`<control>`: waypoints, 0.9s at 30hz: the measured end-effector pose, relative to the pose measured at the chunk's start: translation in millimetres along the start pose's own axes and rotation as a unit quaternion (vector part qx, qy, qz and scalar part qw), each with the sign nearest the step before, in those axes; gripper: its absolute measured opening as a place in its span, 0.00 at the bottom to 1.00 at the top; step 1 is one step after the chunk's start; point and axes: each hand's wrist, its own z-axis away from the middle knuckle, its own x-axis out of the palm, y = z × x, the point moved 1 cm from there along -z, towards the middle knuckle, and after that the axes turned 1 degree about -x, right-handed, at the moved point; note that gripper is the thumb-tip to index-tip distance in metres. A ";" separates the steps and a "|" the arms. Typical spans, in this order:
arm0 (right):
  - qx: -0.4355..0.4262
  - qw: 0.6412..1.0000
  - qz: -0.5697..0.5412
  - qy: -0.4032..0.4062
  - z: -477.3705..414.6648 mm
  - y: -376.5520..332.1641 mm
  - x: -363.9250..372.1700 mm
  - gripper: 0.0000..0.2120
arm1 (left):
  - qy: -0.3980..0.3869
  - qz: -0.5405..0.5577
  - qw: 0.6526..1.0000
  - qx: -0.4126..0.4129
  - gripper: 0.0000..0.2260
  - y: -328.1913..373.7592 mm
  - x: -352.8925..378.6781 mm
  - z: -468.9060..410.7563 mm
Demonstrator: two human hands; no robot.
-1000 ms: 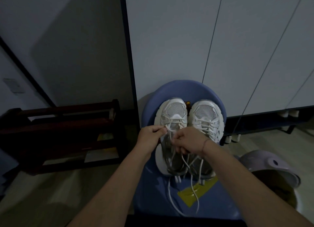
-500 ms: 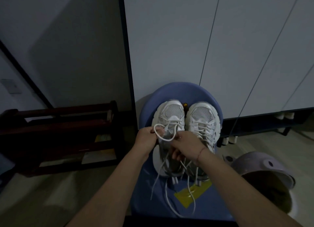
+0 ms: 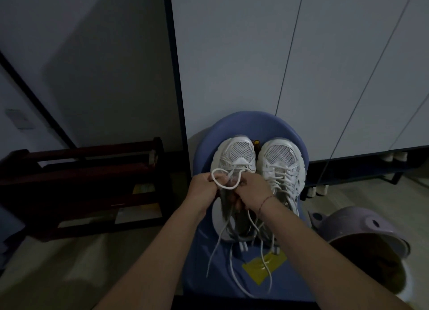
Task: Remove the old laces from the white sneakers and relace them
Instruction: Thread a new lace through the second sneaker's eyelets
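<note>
Two white sneakers stand side by side, toes away from me, on a blue chair seat (image 3: 250,279). Over the left sneaker (image 3: 235,156) a white lace (image 3: 219,183) forms a loose loop. My left hand (image 3: 202,189) pinches the loop's left side. My right hand (image 3: 251,191) grips the lace at the loop's right side, over the shoe's tongue. Loose lace ends trail down over the seat toward me. The right sneaker (image 3: 282,163) is still laced, and my right wrist hides its heel.
A yellow patch (image 3: 263,266) lies on the seat near the front. A dark wooden rack (image 3: 81,184) stands at the left. A lilac bucket (image 3: 362,235) sits at the right on the floor. White cabinet doors (image 3: 301,66) rise behind the chair.
A loop of lace has been drawn up out of the left sneaker between my hands, and a loose end now hangs on the left. Both hands stay over the shoe.
</note>
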 end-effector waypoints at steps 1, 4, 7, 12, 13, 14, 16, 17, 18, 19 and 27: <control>0.003 0.999 -0.024 -0.035 2.8 -1.6 -4.1 0.09 | 0.001 -0.001 1.000 0.001 0.05 0.0 0.0 0.1; 0.010 0.975 -0.018 -0.221 16.3 -4.9 -21.9 0.10 | -0.002 -0.002 1.000 -0.001 0.05 -0.9 0.1 0.0; 0.017 0.892 0.004 -0.453 33.9 -10.0 -39.6 0.09 | -0.008 -0.007 1.000 -0.007 0.05 -2.2 -0.3 -1.5; 0.019 0.902 0.008 -0.432 37.3 -11.5 -44.4 0.06 | -0.005 -0.004 1.000 -0.005 0.06 -2.6 2.3 -0.5; 0.032 0.937 -0.021 -0.346 33.2 -9.6 -41.2 0.06 | -0.006 -0.009 1.000 -0.005 0.05 -2.0 2.3 -0.2; 0.051 0.965 -0.064 -0.250 29.6 -7.7 -38.3 0.04 | -0.007 -0.013 1.000 -0.005 0.05 -1.9 2.7 0.0; 0.081 0.978 -0.163 -0.102 24.4 -6.6 -29.9 0.02 | -0.009 -0.009 1.000 -0.004 0.05 -2.4 2.4 -0.5; 0.088 0.976 -0.188 -0.072 22.7 -7.8 -24.9 0.03 | -0.009 -0.008 1.000 -0.003 0.05 -2.3 2.2 -0.6; 0.089 0.975 -0.192 -0.068 21.3 -8.8 -19.3 0.04 | -0.009 -0.011 1.000 -0.001 0.05 -2.1 1.8 -0.6; 0.091 0.976 -0.182 -0.073 19.6 -9.5 -13.9 0.05 | -0.009 -0.016 1.000 0.000 0.06 -2.2 1.5 -1.0; 0.046 0.994 -0.082 -0.048 12.2 -4.8 -2.4 0.16 | -0.022 -0.016 1.000 0.005 0.08 -3.5 -0.6 -2.4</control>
